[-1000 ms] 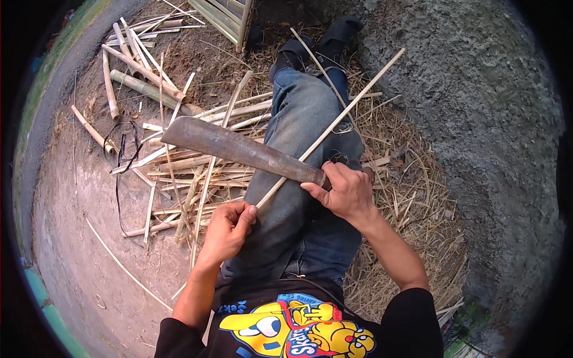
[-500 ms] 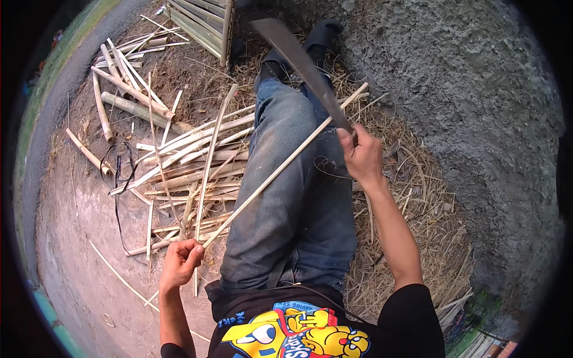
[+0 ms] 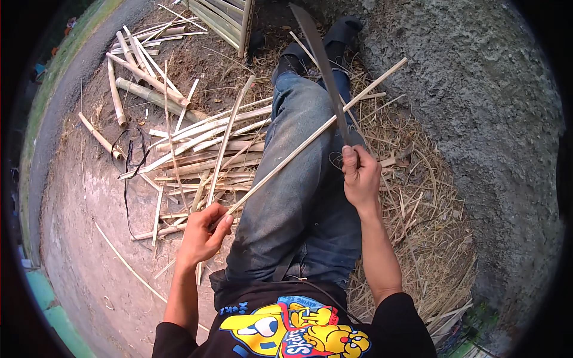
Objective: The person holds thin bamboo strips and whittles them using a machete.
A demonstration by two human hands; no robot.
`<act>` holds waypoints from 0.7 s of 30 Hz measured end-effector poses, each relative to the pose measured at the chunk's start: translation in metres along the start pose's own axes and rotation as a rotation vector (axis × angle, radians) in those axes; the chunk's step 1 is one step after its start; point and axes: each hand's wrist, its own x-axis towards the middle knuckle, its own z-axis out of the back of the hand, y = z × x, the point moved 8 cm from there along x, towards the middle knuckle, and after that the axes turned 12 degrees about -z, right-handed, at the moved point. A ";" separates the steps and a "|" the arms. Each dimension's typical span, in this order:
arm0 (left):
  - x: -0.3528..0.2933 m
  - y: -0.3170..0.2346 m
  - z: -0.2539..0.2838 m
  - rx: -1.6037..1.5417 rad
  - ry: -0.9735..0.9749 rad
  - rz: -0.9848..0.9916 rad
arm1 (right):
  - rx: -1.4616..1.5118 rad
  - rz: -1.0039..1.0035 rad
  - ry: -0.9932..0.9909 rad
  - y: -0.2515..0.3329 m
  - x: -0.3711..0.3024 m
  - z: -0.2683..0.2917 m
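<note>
My left hand (image 3: 206, 232) pinches the near end of a long, pale bamboo strip (image 3: 298, 149). The strip slants up to the right across my jeans, its far end beyond my right thigh. In my right hand (image 3: 362, 178) is the handle of a machete (image 3: 325, 71), its long dark blade pointing up and slightly left. The blade crosses the strip toward its far end; whether the edge touches it I cannot tell. Left of my legs lies a pile of split bamboo strips (image 3: 203, 164), with one longer strip (image 3: 230, 140) lying across it.
Thicker bamboo pieces (image 3: 152, 98) lie on the ground at the far left, below a slatted bamboo frame (image 3: 224, 21). A black cord (image 3: 127, 191) loops beside the pile. Shavings (image 3: 418, 238) cover the ground right of my legs, against a rough grey wall (image 3: 477, 119).
My left hand has moved up and right, pushing the bamboo strip farther up and right. The machete has swung more upright, my right hand slightly lower. The whole view has shifted a little.
</note>
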 end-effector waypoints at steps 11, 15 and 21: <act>0.034 -0.040 -0.044 0.044 -0.177 -0.182 | -0.398 0.306 0.157 0.039 -0.066 -0.026; 0.025 -0.053 -0.044 0.262 -0.263 -0.339 | -0.498 0.393 0.075 0.045 -0.055 -0.023; 0.012 -0.057 -0.044 0.329 -0.238 -0.367 | -0.350 0.117 0.034 0.041 -0.004 -0.002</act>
